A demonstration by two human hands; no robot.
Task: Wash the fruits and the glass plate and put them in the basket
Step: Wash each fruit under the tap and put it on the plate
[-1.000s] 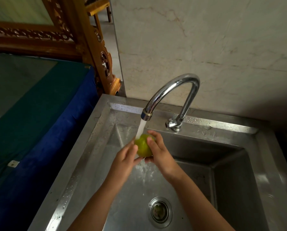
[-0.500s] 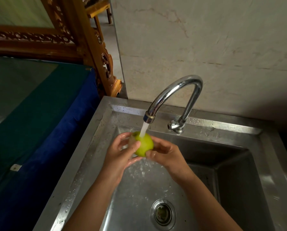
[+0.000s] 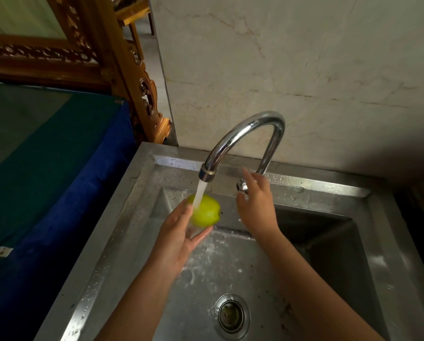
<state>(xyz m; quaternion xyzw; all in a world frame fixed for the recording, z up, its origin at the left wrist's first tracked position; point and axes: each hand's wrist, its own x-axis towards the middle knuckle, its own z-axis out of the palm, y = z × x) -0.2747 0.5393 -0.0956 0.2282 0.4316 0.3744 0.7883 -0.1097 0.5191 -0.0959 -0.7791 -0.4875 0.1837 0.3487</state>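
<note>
Your left hand (image 3: 179, 235) cups a green fruit (image 3: 205, 210) from below and the side, fingers mostly straight and spread along its near face, palm turned up; the fruit rests against the fingers rather than being squeezed. Your right hand (image 3: 256, 207) is off the fruit, fingers loosely extended and holding nothing, its fingertips reaching up beside the tap handle (image 3: 241, 186) at the base of the tap (image 3: 250, 129); whether they touch the handle you cannot tell, since the hand is a little blurred.

Water (image 3: 199, 193) runs in a white stream from the spout straight onto the top left of the fruit, which sits over the back left part of the sink (image 3: 142, 200). Splashes and droplets lie on the basin floor below your left hand, and the drain (image 3: 231, 316) is near the lower middle of the basin. Drops also bead on the rear ledge by the tap.

Left of the sink lies a blue and green cloth (image 3: 58, 163), with a small white tag (image 3: 3, 251) on it; any writing on the tag is too small to read. Behind it stands a carved wooden frame (image 3: 122, 70), and a pale marbled wall (image 3: 304, 70) rises behind the tap.
</note>
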